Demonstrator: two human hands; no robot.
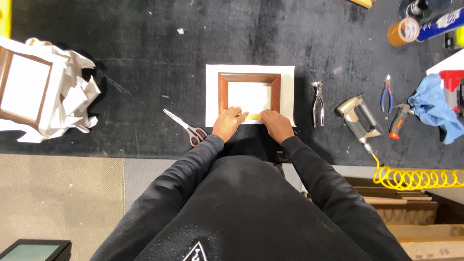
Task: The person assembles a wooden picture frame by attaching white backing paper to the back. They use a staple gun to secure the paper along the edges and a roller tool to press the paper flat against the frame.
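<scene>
Left hand (228, 123) and right hand (276, 124) press fingertips flat on near edge of brown wooden frame (249, 77), steadying it on white paper (288, 92) atop black desk (145, 58); scissors (186, 126) lie beside left hand

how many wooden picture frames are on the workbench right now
2. One brown frame lies on white paper under both hands; another frame sits on crumpled paper at the left edge. More may be hidden.

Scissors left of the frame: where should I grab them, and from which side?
Take the scissors by their red loop handles, the end nearest the left hand. Probably come from the table's near edge: the blades point away up-left, lying flat and clear of the frame.
</scene>
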